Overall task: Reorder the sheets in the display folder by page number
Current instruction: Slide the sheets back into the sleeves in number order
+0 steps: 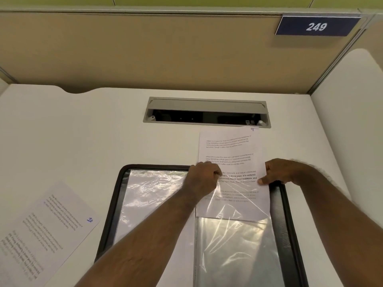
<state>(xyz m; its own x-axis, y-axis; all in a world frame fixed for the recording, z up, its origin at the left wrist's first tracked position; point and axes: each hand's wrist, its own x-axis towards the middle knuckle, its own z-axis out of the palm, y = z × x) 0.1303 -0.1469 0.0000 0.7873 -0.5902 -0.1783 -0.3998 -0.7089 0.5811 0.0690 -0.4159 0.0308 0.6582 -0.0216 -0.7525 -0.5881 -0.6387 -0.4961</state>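
A black-edged display folder lies open on the white desk, its clear plastic sleeves showing. A printed sheet with a handwritten number at its top right corner sticks halfway out of the top of the right-hand sleeve. My left hand pinches the sleeve's upper left edge over the sheet. My right hand grips the sheet's right edge, thumb on the paper. Another printed sheet, marked 10 in blue, lies loose on the desk to the left of the folder.
A recessed cable tray with its lid up sits in the desk just beyond the sheet. Beige partition walls close off the back and right, with a blue sign reading 249.
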